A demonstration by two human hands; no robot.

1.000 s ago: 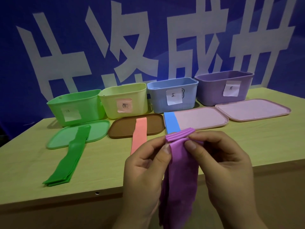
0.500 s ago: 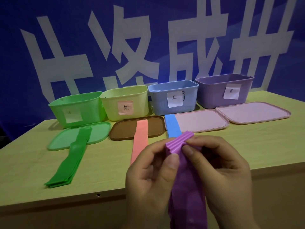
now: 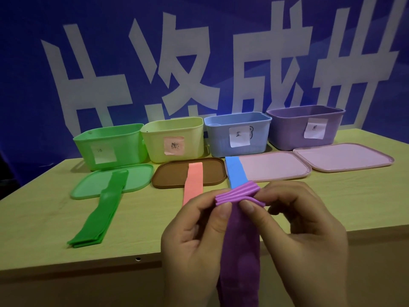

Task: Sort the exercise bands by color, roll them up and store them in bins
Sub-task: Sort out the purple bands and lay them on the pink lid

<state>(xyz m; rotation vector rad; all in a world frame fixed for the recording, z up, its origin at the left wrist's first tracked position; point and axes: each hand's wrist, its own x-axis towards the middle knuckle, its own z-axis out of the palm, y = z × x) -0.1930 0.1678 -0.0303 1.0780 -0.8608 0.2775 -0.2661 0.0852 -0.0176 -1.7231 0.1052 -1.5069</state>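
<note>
I'm pinching the purple band (image 3: 240, 244) with both hands, left hand (image 3: 194, 238) and right hand (image 3: 303, 231) curling around its bunched top edge, its tail hanging below the bench (image 3: 44, 218) edge; the green band (image 3: 99, 216), pink band (image 3: 193, 185) and blue band (image 3: 236, 172) are lying before the bins.
</note>
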